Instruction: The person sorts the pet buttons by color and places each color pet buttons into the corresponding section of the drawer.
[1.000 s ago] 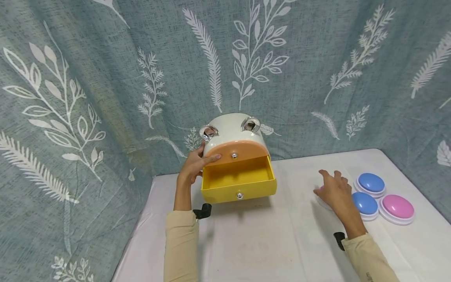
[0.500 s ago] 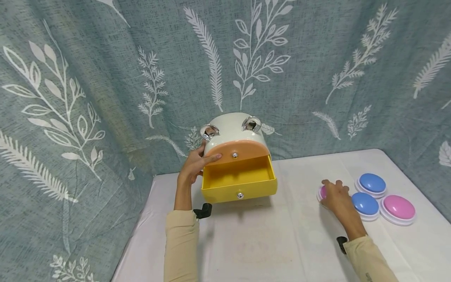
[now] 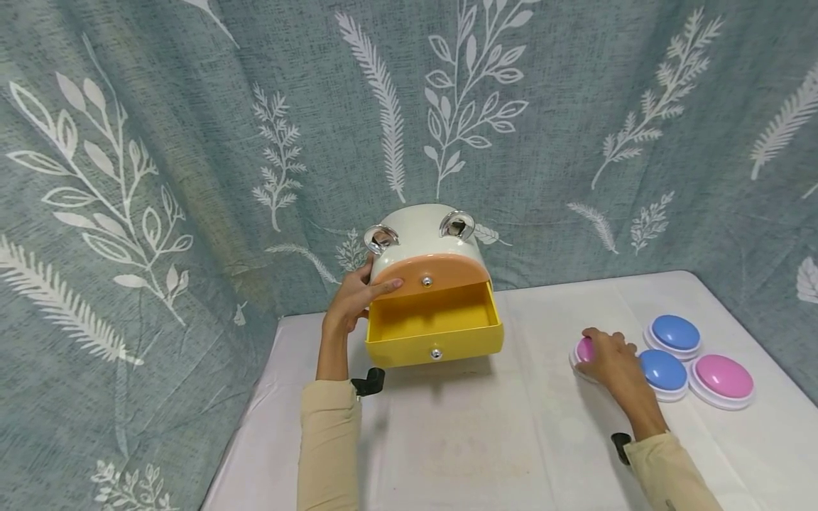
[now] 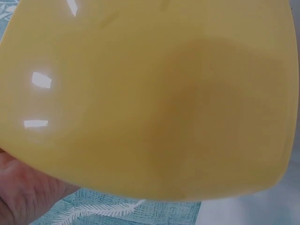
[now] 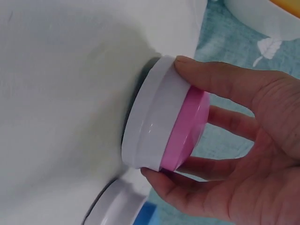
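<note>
My left hand (image 3: 350, 294) holds the left side of a small animal-faced drawer box (image 3: 422, 231), its thumb lying on the orange upper drawer front (image 3: 409, 272). Below that, the yellow lower drawer (image 3: 399, 353) is pulled out and has nothing in it. Yellow plastic (image 4: 117, 93) fills most of the left wrist view, hiding most of that hand. At the right of the table, my right hand (image 3: 616, 362) grips a pink-domed push button (image 3: 584, 350) by its white base, thumb on one side and fingers on the other, as the right wrist view shows.
Right of that hand stand two blue push buttons (image 3: 675, 331) and another pink push button (image 3: 723, 375), all on white bases. A white cloth covers the table (image 3: 460, 440). Patterned green-blue fabric (image 3: 537, 170) hangs behind and to the left.
My right hand has come down onto the pink push button and closed around it. Lately the button has shifted slightly left. The left hand and drawer box stay in place.
</note>
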`<state>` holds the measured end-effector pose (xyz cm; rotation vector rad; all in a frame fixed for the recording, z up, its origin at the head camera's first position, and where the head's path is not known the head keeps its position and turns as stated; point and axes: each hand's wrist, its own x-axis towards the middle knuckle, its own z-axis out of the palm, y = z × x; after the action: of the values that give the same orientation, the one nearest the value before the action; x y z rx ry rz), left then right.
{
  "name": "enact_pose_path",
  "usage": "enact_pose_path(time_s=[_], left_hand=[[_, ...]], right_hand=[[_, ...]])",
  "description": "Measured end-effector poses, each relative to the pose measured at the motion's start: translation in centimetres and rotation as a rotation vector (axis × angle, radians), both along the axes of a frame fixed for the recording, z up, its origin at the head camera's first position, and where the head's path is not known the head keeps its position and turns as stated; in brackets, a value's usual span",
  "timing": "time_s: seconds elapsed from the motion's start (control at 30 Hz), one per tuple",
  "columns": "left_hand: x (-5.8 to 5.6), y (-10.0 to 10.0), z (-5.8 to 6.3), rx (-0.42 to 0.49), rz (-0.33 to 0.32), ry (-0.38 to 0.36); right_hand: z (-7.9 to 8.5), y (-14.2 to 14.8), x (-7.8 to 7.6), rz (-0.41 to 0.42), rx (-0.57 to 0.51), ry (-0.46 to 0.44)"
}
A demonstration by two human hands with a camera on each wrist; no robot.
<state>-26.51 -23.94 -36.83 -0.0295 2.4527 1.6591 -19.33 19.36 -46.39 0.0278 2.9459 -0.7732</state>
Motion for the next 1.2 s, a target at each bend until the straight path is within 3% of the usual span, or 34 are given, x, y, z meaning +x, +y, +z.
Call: enact_pose_path(time_s=[0.2, 0.37, 0.6, 0.77, 0.97, 1.2], left_hand=[[-0.1, 0.0, -0.1, -0.006, 0.005, -0.008], [-0.1, 0.0, -0.2, -0.003, 0.002, 0.000], [-0.2, -0.1, -0.3, 0.010, -0.003, 0.001], [-0.3, -0.2, -0.3, 0.009, -0.006, 0.003], [-0.4, -0.2, -0.3, 0.012, -0.007, -0.001], [-0.2, -0.1, -0.1, 0.014, -0.009, -0.009]], right_hand=[[1.0, -1.3, 0.6, 0.031, -0.049, 0.151], [3.3, -2.6, 1.1, 0.056, -0.072, 0.327], [8.2, -4.9, 2.0, 0.046, -0.140, 0.298], [10.5, -6.4, 2.5, 0.065, -0.188, 0.322], [12.2, -8.8, 2.4, 0.161, -0.284, 0.406], [12.7, -13.5, 0.9, 0.301, -0.365, 0.409]])
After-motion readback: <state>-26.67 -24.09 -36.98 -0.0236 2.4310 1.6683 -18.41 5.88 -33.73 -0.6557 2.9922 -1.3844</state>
